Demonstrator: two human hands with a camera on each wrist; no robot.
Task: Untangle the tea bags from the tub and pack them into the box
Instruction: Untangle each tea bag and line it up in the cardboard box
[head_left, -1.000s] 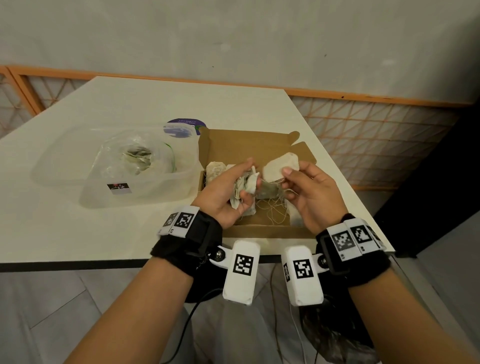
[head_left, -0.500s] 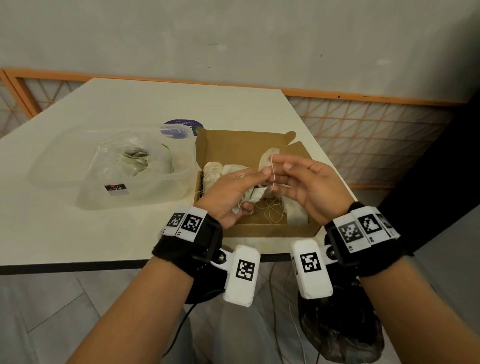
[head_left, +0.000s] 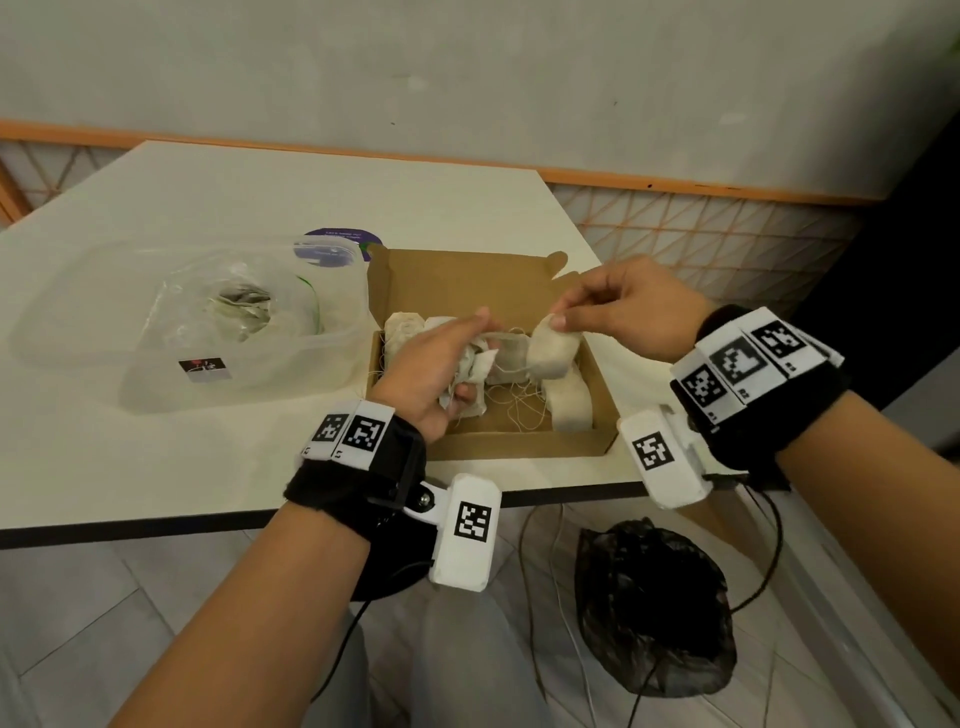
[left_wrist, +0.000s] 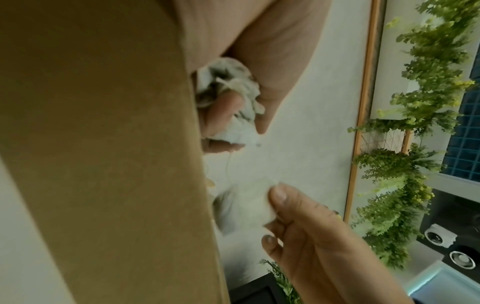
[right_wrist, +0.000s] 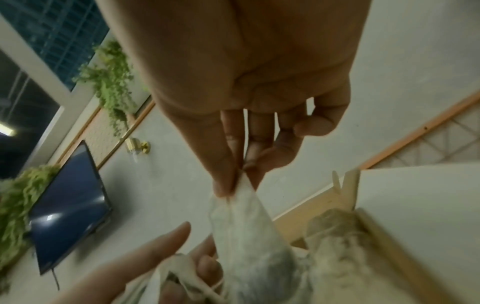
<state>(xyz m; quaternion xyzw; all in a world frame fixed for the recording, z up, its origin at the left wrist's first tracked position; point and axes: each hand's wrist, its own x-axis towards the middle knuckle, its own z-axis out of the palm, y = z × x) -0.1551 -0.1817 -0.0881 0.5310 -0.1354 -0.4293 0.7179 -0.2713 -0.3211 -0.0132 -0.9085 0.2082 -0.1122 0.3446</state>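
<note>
An open cardboard box (head_left: 467, 283) sits on the table with a few tea bags (head_left: 569, 400) and loose strings in it. My left hand (head_left: 441, 364) hovers over the box's left part and grips a crumpled clump of tea bags (head_left: 470, 376), also seen as the clump (left_wrist: 228, 98) in the left wrist view. My right hand (head_left: 613, 306) pinches the top corner of one pale tea bag (head_left: 550, 351) above the box; thumb and fingers squeeze the tea bag (right_wrist: 246, 222) tip. Strings run between the clump and that bag. A clear plastic tub (head_left: 332, 358) left of the box holds a plastic bag with more tea bags (head_left: 241, 306).
The white table (head_left: 156, 457) ends just in front of the box, and its right edge lies close to the box. A purple round sticker (head_left: 345, 239) lies behind the tub. A black bag (head_left: 654, 608) and cables lie on the floor below.
My right hand has pulled away to the right and upward, lifting one tea bag off the clump. The left hand stays over the box holding the clump.
</note>
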